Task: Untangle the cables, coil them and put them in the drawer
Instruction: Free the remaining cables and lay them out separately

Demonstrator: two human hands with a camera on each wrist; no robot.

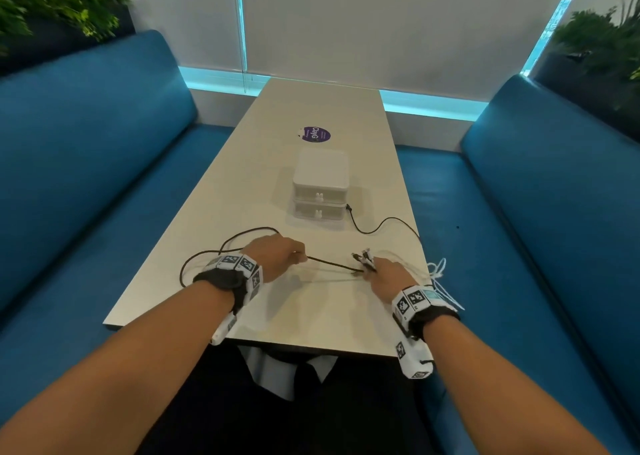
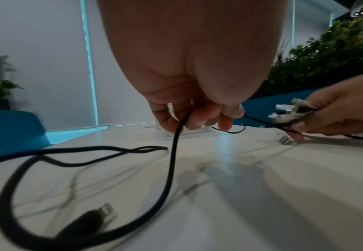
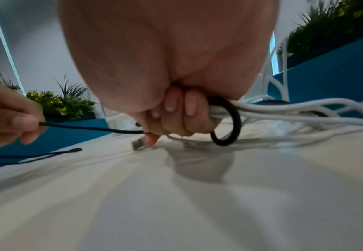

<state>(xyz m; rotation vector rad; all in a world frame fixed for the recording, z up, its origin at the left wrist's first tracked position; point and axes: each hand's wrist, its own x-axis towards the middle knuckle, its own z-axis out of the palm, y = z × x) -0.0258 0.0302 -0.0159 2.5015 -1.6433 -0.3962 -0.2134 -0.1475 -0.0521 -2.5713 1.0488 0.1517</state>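
Black cable (image 1: 332, 264) runs tight between both hands above the counter (image 1: 311, 312). The left hand (image 1: 277, 255) pinches it at 9 o'clock, fingers curled; the right hand (image 1: 386, 278) at 3 o'clock grips a bundle of plugs (image 1: 363, 259) and white cables (image 3: 294, 108). Drawer box (image 1: 320, 186) stands closed at 12 o'clock

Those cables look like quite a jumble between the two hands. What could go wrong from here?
The left hand pulls the black cable taut against the bundle that the right hand grips, so a hard tug might tighten a knot or strain the plugs. The white cable hangs over the table edge and could slide off. The black cable's far end lies beside the drawer unit and might snag there.
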